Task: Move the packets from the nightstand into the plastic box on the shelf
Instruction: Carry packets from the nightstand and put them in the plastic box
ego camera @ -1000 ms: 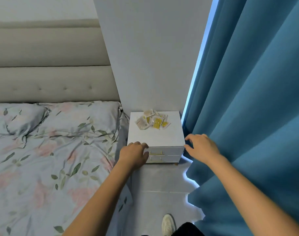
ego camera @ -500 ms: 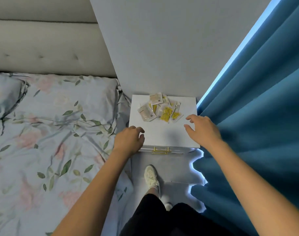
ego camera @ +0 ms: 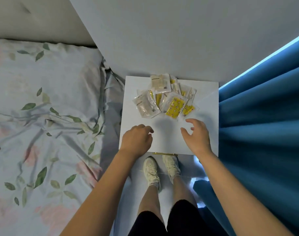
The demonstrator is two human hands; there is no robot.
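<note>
Both hands hover over the near half of the white nightstand [ego camera: 208, 106], holding nothing. On the left, the left hand [ego camera: 136, 139] has its fingers loosely curled downward with the knuckles up, above the surface close to its left edge. Opposite it, the right hand [ego camera: 196, 135] is spread wider, fingers bent and parted with the thumb reaching inward, and its fingertips lie just short of the packets [ego camera: 165, 97]. Those packets sit in a loose, overlapping heap on the far half of the surface, close against the wall [ego camera: 162, 40]; some are clear with pale contents, others show yellow printed pads, and the nearest yellow one lies just ahead of the right hand. A gold drawer handle [ego camera: 164, 153] peeks out below the front edge of the nightstand, right above a pair of white shoes [ego camera: 160, 169] on the floor. To the left lies a bed [ego camera: 43, 116] with a leaf-and-flower patterned cover and pillow, and to the right a blue curtain [ego camera: 264, 133] hangs beside the nightstand with a strip of light along its edge.
</note>
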